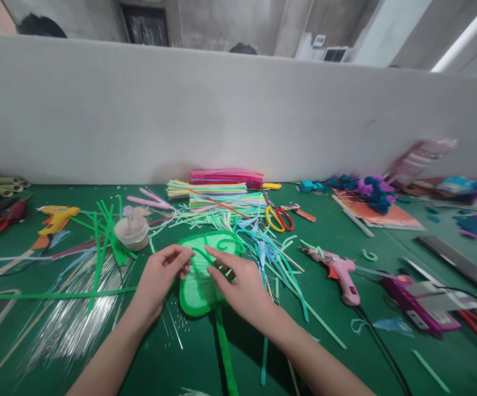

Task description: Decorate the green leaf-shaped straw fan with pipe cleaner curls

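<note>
A green hand fan (205, 300) with a fuzzy green rim lies on the table, its green-wrapped handle (224, 352) pointing toward me. Green curls (225, 243) decorate its upper right. Over the fan's left side, my left hand (162, 275) has thumb and index finger pinched together. A thin dark-green strip (200, 253) runs beside those fingertips; whether they hold it I cannot tell. My right hand (242, 283) hovers over the fan's right side, its thumb and index finger apart with nothing visible between them.
Bundled pipe cleaners (221, 190) lie at the back near yellow-and-red scissors (279, 218). A pink glue gun (341, 272) rests right, a yellow glue gun (56, 217) left. A small cup (133, 234) stands behind my left hand. A white partition (238, 115) borders the table.
</note>
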Demonstrator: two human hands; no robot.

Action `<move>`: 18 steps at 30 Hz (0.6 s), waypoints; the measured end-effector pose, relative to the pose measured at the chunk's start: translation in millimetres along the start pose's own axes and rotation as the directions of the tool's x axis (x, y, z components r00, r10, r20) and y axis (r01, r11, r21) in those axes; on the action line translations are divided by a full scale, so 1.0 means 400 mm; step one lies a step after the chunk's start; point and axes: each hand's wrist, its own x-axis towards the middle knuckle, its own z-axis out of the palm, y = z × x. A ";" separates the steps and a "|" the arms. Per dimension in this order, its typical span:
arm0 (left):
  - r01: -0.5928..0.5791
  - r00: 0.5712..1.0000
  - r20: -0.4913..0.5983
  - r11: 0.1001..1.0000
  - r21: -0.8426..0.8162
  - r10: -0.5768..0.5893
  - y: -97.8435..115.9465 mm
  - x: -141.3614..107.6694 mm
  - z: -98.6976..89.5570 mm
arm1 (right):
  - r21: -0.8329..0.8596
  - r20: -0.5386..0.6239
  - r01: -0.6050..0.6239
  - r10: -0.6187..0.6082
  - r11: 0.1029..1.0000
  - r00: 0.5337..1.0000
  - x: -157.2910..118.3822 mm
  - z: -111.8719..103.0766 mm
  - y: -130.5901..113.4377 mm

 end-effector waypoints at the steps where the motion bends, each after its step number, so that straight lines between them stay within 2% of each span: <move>1: 0.000 1.000 0.011 1.000 0.007 0.000 0.000 -0.002 0.004 | 0.013 -0.001 0.004 -0.004 1.000 1.000 0.001 -0.001 0.000; 5: -0.002 1.000 0.028 1.000 -0.005 0.002 -0.005 -0.006 0.019 | 0.060 0.029 0.012 -0.014 0.998 0.999 0.003 0.002 0.003; 9: 0.006 1.000 0.029 0.998 -0.055 -0.005 -0.010 -0.004 0.025 | 0.169 0.074 -0.090 0.078 0.982 0.994 0.003 0.008 0.007; 12: 0.018 0.999 0.031 0.995 -0.097 -0.015 -0.011 -0.004 0.027 | 0.203 0.059 -0.140 0.130 0.969 0.990 0.002 0.010 0.010; 18: 0.027 0.999 0.033 0.989 -0.145 -0.022 -0.006 -0.006 0.031 | 0.222 0.087 -0.136 0.119 0.966 0.989 0.000 0.015 0.011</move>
